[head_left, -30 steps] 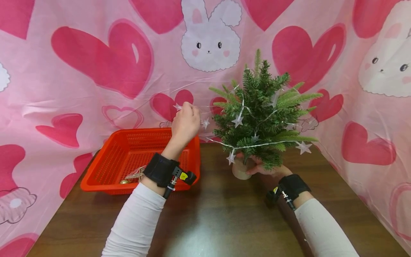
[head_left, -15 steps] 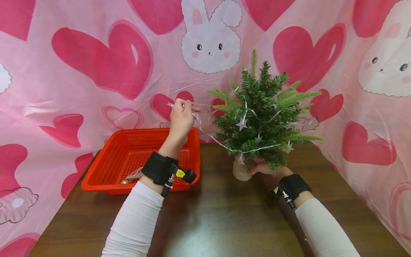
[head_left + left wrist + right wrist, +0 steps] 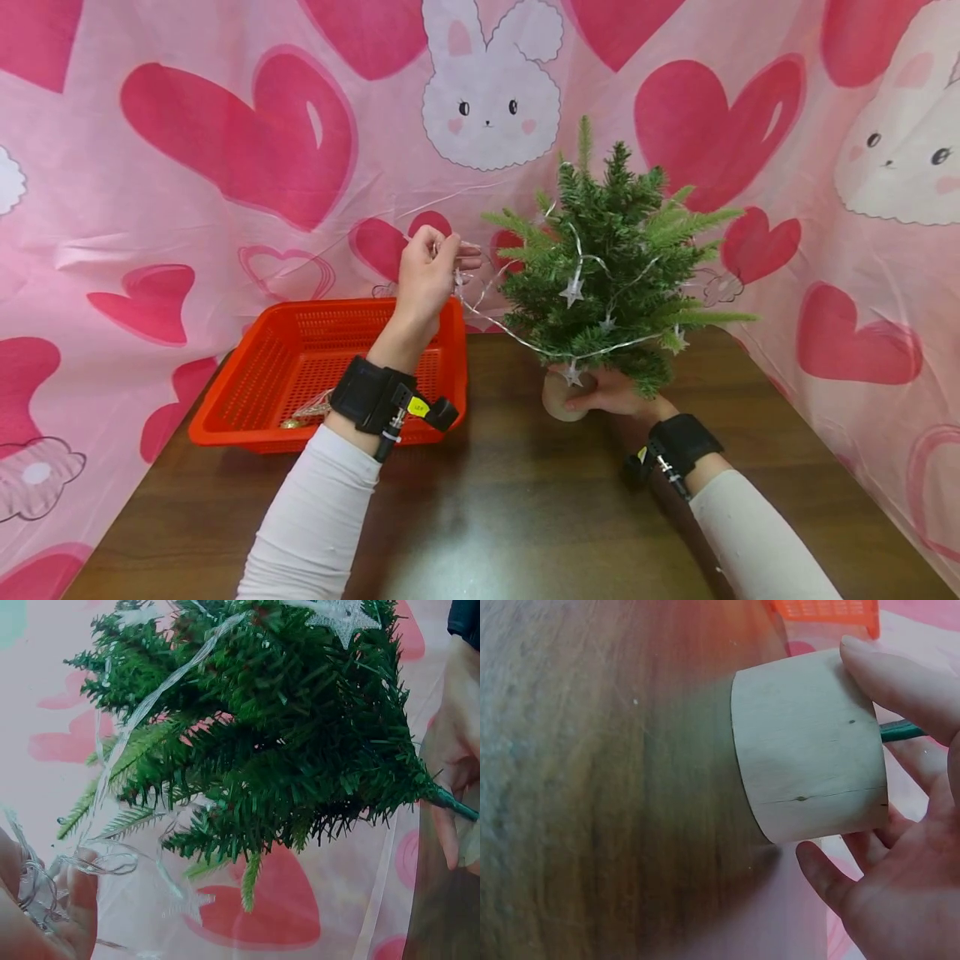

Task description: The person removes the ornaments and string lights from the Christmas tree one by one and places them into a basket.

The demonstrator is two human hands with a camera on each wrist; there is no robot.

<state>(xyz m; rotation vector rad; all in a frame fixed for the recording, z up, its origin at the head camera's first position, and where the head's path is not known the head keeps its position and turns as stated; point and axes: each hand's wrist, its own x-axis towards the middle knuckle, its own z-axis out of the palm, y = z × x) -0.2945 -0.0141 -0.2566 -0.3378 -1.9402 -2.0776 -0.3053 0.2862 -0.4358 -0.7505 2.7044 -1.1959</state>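
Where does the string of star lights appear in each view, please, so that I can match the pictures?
Head: the string of star lights runs from the left hand, near centre, to the tree right of it.
Left wrist: from the top, down the left side to the left hand, lower left.
Right wrist: not in it.
Shared landmark: the right hand, right of centre in head, at the right edge in both wrist views.

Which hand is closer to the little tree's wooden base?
Right. The right hand holds the wooden base; the left hand is apart from it, higher and leftward, holding part of the star string.
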